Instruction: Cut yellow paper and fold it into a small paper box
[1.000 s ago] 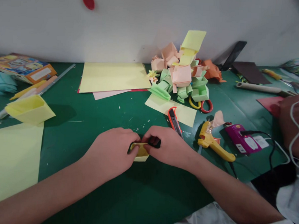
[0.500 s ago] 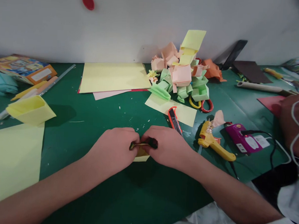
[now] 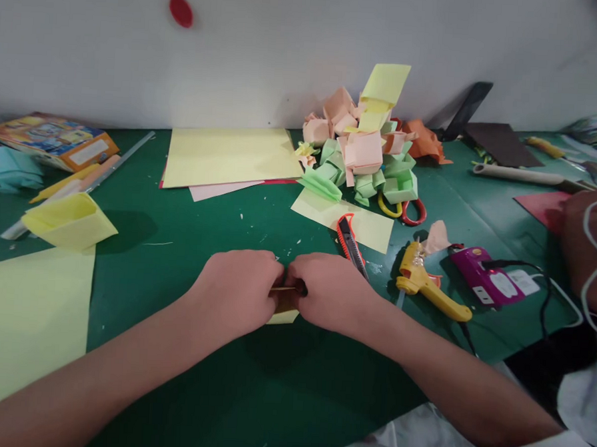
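Between my two hands is a small folded piece of yellow paper (image 3: 283,317), mostly covered by the fingers. My left hand (image 3: 242,286) is closed on its left side, and my right hand (image 3: 329,292) pinches the right side. The knuckles of both hands nearly meet above the paper. Just beyond my right hand lies an orange and black box cutter (image 3: 350,243). A yellow glue gun (image 3: 428,287) rests to the right of my right forearm, with a clear glue stick end showing beneath it.
At the back stands a heap of folded paper boxes (image 3: 365,152) with scissors handles (image 3: 413,212) under it. Yellow sheets (image 3: 232,156) lie behind my left hand. A folded yellow box (image 3: 73,224) sits left, a purple power adapter (image 3: 488,277) right. Another person's arm (image 3: 590,252) reaches the right edge.
My fingers have curled in closer around the paper, hiding the dark-looking ends that showed earlier. The view has shifted slightly; the things on the table stay in place.
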### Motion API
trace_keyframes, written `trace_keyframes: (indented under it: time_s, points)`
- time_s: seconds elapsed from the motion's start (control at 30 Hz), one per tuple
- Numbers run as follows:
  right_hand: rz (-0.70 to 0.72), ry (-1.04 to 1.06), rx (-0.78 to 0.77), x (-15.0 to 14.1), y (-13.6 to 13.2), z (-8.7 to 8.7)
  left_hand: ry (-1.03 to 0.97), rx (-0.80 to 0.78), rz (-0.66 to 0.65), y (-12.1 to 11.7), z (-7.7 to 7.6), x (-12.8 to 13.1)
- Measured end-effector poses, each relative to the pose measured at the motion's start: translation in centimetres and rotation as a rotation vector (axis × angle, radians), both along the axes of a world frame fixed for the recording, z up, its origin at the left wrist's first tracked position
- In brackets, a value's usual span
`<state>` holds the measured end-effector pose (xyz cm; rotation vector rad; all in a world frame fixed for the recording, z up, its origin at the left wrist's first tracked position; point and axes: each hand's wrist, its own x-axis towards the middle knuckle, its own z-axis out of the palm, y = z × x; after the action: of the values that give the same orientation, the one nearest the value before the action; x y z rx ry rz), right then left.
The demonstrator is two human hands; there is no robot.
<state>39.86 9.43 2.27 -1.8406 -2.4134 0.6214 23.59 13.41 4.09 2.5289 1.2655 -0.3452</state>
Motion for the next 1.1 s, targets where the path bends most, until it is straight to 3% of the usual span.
trace_keyframes:
  time_s: [0.33,0.43,0.63,0.8,1.1]
  points:
    - [0.099,-0.022,0.094,0.2,-0.1,-0.5,0.032,0.105,-0.010,-0.3,-0.3,-0.3]
    - [0.089,-0.044,0.104,0.2,-0.3,-0.7,0.035,0.080,0.007,-0.2,-0.2,-0.7]
    - [0.062,-0.007,0.116,0.3,-0.3,-0.9,-0.161,-0.014,0.019,0.3,-0.4,-1.6]
    - [0.095,0.065,0.136,0.5,-0.3,-1.2,-0.145,-0.014,-0.001,0.1,-0.6,-1.7]
    - [-0.012,0.233,0.137,0.7,-0.4,-1.4,-0.153,-0.060,0.008,-0.2,-0.8,-1.4]
